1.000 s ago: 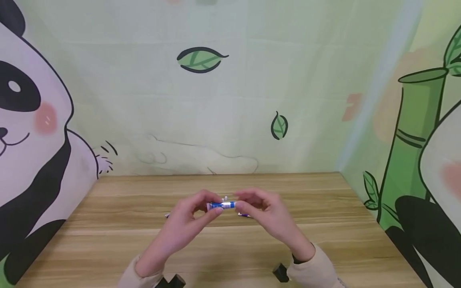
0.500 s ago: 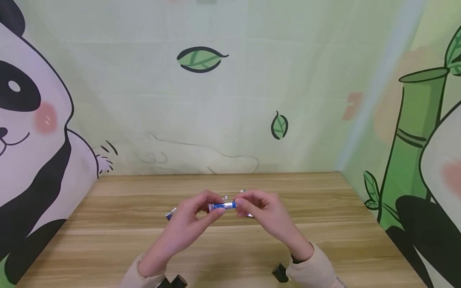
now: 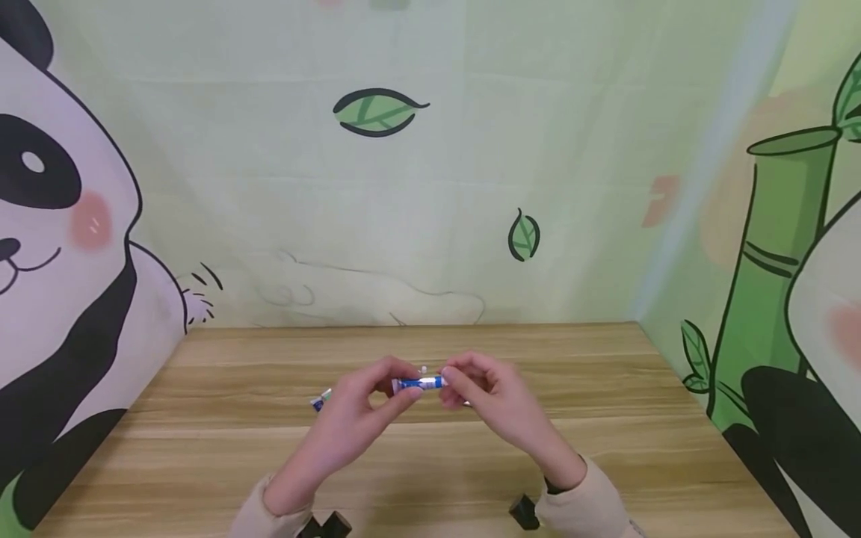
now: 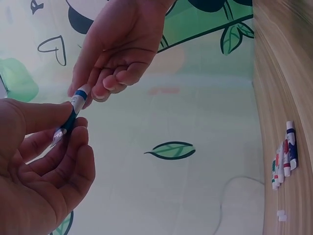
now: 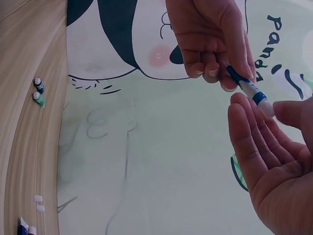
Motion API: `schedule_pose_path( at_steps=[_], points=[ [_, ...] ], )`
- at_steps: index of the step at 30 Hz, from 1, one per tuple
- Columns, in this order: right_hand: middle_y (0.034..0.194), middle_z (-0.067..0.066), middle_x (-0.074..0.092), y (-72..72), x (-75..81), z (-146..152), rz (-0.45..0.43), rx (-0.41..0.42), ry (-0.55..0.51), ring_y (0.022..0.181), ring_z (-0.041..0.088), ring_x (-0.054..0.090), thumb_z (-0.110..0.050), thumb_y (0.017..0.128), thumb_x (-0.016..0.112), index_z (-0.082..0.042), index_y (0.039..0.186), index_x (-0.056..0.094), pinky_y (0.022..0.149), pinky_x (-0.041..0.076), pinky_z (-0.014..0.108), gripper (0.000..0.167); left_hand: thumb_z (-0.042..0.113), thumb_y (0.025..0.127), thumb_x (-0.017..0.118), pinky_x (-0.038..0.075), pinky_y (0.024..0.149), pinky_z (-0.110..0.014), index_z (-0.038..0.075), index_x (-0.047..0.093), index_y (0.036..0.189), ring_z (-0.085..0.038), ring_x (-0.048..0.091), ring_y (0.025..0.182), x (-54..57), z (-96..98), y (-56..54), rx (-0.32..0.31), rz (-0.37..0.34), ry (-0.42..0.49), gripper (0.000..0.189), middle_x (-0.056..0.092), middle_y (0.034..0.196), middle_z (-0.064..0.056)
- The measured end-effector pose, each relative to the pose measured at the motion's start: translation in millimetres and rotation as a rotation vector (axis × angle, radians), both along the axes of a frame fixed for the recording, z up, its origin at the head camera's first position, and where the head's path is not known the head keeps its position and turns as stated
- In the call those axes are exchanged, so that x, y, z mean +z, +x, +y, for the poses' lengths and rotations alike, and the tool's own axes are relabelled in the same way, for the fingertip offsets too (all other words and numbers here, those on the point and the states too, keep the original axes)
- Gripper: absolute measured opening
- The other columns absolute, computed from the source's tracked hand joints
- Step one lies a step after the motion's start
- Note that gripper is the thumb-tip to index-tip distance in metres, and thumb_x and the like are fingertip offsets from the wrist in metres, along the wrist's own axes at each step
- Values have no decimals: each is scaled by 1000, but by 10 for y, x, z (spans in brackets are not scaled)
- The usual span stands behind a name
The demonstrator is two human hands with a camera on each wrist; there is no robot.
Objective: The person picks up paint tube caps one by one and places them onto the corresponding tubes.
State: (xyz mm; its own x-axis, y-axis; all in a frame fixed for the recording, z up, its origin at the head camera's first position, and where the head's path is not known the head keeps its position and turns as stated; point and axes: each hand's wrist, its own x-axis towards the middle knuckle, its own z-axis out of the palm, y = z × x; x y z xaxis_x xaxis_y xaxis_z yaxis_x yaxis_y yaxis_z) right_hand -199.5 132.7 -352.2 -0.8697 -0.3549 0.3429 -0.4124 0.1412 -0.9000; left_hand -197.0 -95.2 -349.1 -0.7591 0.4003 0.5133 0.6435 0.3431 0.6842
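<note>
A small blue and white paint tube (image 3: 420,383) is held level above the table between both hands. My left hand (image 3: 363,400) pinches its body near the flat crimped end, thumb in front and fingers behind. At the other end, my right hand (image 3: 494,396) has thumb and fingertips on the white cap (image 5: 266,108), just past a blue band. In the left wrist view, the tube (image 4: 73,110) runs slanting from one hand's fingertips to the other's.
Several paint tubes (image 4: 287,152) lie together on the wooden table (image 3: 430,463), and two small white caps (image 5: 39,203) lie near them. Two more tubes, one with green (image 5: 38,99) and one dark (image 5: 38,84), lie at the left. A panda-printed cloth (image 3: 430,187) stands behind the table.
Both hands and the tube have drifted slightly right. The right hand's fingers have shifted at the cap end, and the tubes behind them show differently past the hand.
</note>
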Motion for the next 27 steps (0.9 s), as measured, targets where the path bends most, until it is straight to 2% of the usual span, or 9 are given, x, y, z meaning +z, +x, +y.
schedule_pose_path(
  at_steps=[5,8,14,18,22,27],
  points=[
    [102,14,72,14,27,33,25,23,21,87,23,70,-18,100,65,-8,119,68,77,59,35,22,27,95,72,45,54,-26,23,70,106,-12,62,72,26,-33,8,28,-44,20,11,66,81,10],
    [106,11,72,26,40,54,32,18,35,88,23,71,-18,96,70,-10,118,70,77,59,35,23,28,95,72,46,55,-26,23,71,105,-13,64,73,29,-45,10,27,-78,31,11,67,82,7],
    [102,10,74,24,30,69,67,16,17,85,22,73,-14,93,73,-9,112,74,76,60,36,19,29,95,72,45,55,-26,23,71,105,-13,65,72,31,-42,8,29,-101,27,11,68,83,6],
    [100,11,74,12,4,61,201,13,14,82,18,73,-6,92,73,-7,109,75,72,60,35,17,27,96,71,45,55,-26,22,71,106,-13,64,72,43,-45,14,25,-109,15,12,69,84,6],
    [98,7,74,-6,-8,64,393,24,51,83,13,71,1,90,72,-6,108,75,69,60,33,20,26,97,70,46,55,-26,20,71,107,-13,63,71,62,-51,29,21,-125,1,12,69,85,6],
    [97,7,73,-52,-17,92,629,54,121,84,14,70,12,84,74,-5,108,74,70,59,27,30,23,96,71,49,58,-28,19,73,106,-12,65,73,84,-57,43,13,-143,3,11,71,86,9]
  ],
)
